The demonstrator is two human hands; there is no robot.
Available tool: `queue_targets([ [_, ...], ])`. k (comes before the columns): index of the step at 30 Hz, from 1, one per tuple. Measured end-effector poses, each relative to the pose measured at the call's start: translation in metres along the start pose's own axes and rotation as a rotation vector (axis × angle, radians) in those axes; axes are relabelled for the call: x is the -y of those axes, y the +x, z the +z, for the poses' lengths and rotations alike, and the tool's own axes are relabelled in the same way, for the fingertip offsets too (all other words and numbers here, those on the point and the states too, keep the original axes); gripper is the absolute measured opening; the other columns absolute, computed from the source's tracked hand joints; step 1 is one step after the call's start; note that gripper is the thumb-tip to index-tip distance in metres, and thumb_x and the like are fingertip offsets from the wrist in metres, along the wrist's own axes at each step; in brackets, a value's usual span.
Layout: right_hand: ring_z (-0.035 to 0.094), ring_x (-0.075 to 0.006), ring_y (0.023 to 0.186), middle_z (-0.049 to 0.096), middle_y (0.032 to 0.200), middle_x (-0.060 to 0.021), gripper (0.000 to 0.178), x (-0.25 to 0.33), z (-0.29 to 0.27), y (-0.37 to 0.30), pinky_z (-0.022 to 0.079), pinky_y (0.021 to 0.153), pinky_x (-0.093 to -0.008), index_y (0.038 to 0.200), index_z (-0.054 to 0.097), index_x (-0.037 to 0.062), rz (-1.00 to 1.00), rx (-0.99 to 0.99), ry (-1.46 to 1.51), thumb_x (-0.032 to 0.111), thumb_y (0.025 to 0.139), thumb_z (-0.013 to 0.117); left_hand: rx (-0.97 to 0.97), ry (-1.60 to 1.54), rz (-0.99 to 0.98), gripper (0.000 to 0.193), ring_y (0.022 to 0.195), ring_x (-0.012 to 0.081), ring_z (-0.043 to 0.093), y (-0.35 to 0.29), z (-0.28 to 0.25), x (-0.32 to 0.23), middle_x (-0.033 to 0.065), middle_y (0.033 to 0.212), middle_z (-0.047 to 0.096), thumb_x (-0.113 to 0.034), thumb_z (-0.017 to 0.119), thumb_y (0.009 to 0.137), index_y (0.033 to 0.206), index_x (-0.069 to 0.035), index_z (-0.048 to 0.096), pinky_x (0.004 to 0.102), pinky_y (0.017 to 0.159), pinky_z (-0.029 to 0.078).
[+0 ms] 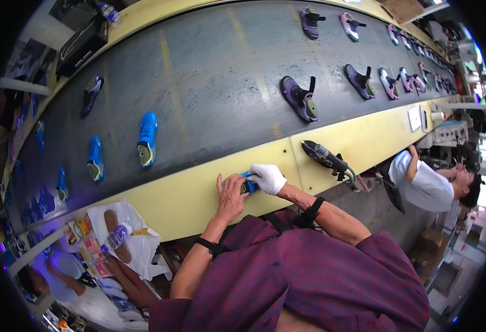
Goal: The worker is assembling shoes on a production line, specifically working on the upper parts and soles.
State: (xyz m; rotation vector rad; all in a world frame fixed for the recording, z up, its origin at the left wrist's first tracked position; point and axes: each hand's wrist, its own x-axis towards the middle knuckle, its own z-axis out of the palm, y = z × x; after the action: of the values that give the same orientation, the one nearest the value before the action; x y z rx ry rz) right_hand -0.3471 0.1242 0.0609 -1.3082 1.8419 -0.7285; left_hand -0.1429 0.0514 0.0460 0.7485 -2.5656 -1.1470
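Note:
A blue shoe [251, 186] is at the yellow edge of the line in front of me, mostly covered by my hands. My bare left hand [231, 196] closes on it from the left, fingers bent over its side. On the right, my right hand [268, 179] in a white glove grips the same shoe with curled fingers. What the fingertips press on is hidden. A dark hand tool with a hose [327, 157] lies on the ledge to the right of my hands.
Beyond the yellow ledge [185, 205] runs a dark belt [210, 83]. Blue shoes [148, 138] stand on its left part, purple shoes [299, 98] on its right. A plastic bottle [115, 238] lies on white wrapping at left. One person [425, 180] sits at right, another at lower left.

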Motion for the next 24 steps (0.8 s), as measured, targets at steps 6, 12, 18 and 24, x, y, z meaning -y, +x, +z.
queue_targets([
  [6, 0.071, -0.0415, 0.084, 0.072, 0.089, -0.021, 0.023, -0.007, 0.006, 0.026, 0.056, 0.075, -0.0473, 0.101, 0.07, 0.0067, 0.084, 0.13, -0.011, 0.029, 0.095, 0.073, -0.071, -0.047, -0.053, 0.058, 0.139, 0.0345, 0.051, -0.002, 0.005, 0.001, 0.015, 0.137, 0.056, -0.012, 0.077, 0.082, 0.134, -0.006, 0.052, 0.0635, 0.129, 0.013],
  [12, 0.073, -0.0396, 0.086, 0.075, 0.092, -0.0185, 0.025, -0.017, 0.004, 0.051, 0.057, 0.077, -0.0454, 0.105, 0.071, 0.0064, 0.073, 0.326, -0.022, 0.03, 0.095, 0.071, -0.172, -0.047, -0.077, 0.057, 0.136, 0.0364, 0.049, -0.003, 0.01, -0.003, 0.0164, 0.136, 0.053, -0.017, 0.077, 0.082, 0.131, -0.005, 0.052, 0.0644, 0.129, 0.014],
  [18, 0.074, -0.0408, 0.09, 0.077, 0.095, -0.0212, 0.031, -0.014, 0.007, 0.073, 0.058, 0.081, -0.0454, 0.108, 0.074, 0.0052, 0.13, 0.462, -0.045, 0.031, 0.091, 0.076, -0.228, -0.118, -0.103, 0.057, 0.133, 0.0378, 0.05, -0.007, 0.017, -0.003, 0.0179, 0.13, 0.054, -0.015, 0.08, 0.081, 0.131, -0.005, 0.052, 0.0654, 0.128, 0.018],
  [24, 0.074, -0.0442, 0.098, 0.077, 0.101, -0.0261, 0.034, -0.008, 0.012, 0.083, 0.058, 0.084, -0.0492, 0.11, 0.073, 0.0048, 0.143, 0.49, -0.333, 0.033, 0.091, 0.073, -0.157, -0.101, -0.139, 0.066, 0.133, 0.0416, 0.049, 0.0, 0.016, -0.008, 0.0211, 0.138, 0.054, -0.018, 0.082, 0.082, 0.137, -0.001, 0.05, 0.0601, 0.127, 0.025],
])
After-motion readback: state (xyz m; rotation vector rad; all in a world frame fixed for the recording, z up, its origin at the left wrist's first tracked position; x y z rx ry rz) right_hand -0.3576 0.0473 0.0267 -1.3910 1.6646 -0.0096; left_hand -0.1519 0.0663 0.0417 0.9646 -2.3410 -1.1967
